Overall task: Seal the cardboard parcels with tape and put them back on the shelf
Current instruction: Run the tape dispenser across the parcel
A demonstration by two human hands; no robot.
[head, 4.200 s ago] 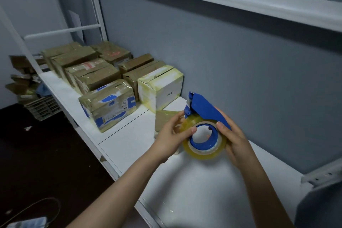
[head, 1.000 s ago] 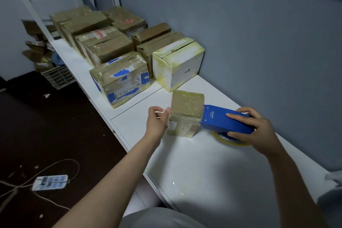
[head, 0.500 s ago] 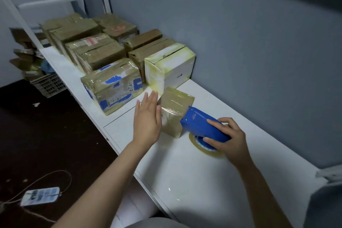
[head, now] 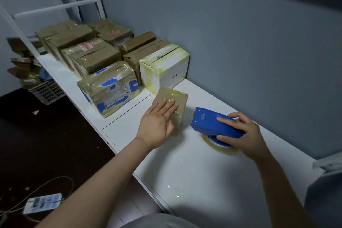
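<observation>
Nearest, at 7 o'clock on the dark floor, a small pale device (head: 43, 202) lies with a cable running from it. Above it the white shelf (head: 203, 181) runs from 5 o'clock toward 11 o'clock. The left grip (head: 157, 122) is released: its fingers (head: 167, 105) are straight and lie flat on the small parcel (head: 178, 97), a brown tape-wrapped box standing on the shelf near the middle. At 3 o'clock from that parcel, near but apart from it, the right grip (head: 244, 135) is curled round the blue tape dispenser (head: 207, 119), thumb on the near side and fingers over the top; the yellowish tape roll (head: 221, 147) under it rests on the shelf. Farther, at 11 o'clock, a brown parcel with blue patches (head: 109, 87) stands just beside a white box (head: 166, 65) edged with yellowed tape. Behind these 2, more brown parcels (head: 92, 55) crowd the shelf. A basket (head: 48, 90) sits on the floor at 10 o'clock. A grey wall (head: 240, 42) backs the shelf.
</observation>
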